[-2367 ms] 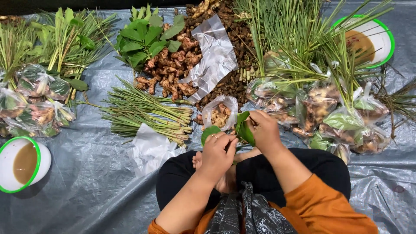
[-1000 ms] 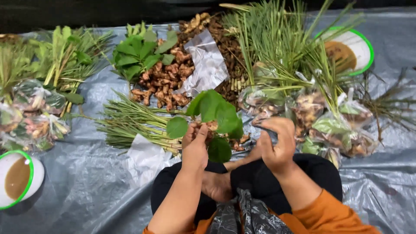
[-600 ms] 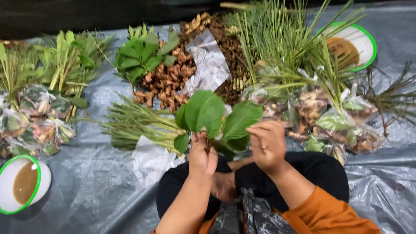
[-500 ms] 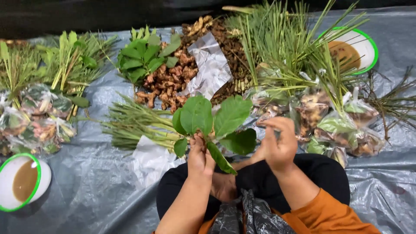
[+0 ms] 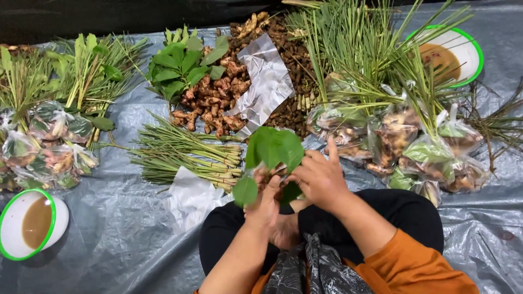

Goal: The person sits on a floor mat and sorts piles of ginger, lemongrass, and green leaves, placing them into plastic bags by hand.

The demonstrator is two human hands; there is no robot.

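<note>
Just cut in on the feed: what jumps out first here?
Dead centre, both hands, left and right, hold a bunch of green leaves over the lap. Behind them a heap of brown roots lies on the grey sheet, with tall grass stalks at the upper right. A white bowl of brown liquid sits at the lower left.

The stems of the green leaves (image 5: 273, 148) at centre frame vanish behind the left hand (image 5: 267, 202) and right hand (image 5: 318, 179), so the grip itself cannot be made out. What the clear plastic bags (image 5: 430, 155) at right contain is too small and glare-blurred to tell. At lower left, the green-rimmed bowl (image 5: 10, 239) is cut by the frame's edge, as are the leafy stalks (image 5: 22, 81) at upper left. The orange sleeve (image 5: 430, 267) runs off the bottom edge.
</note>
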